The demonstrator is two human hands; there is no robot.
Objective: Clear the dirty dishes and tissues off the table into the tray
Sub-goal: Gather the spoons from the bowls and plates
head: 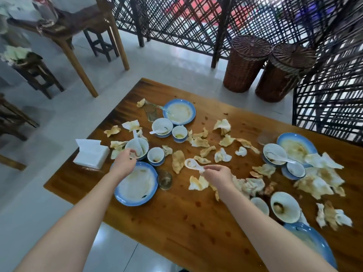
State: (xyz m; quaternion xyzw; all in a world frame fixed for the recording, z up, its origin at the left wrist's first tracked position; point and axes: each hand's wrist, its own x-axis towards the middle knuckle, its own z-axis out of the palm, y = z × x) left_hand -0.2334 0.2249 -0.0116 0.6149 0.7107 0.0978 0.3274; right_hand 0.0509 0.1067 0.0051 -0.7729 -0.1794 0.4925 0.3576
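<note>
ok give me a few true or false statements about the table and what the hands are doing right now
1. The right hand pinches a white spoon by its handle. True.
2. The left hand holds a glass. False: it grips the rim of a small bowl; the glass stands untouched beside a blue-rimmed plate.
3. A tissue box sits near an edge of the table. True.
4. The used tissues are gathered in one pile. False: the tissues lie scattered across the table.
5. Two wicker baskets stand on the table. False: the baskets stand on the floor beyond it.
</note>
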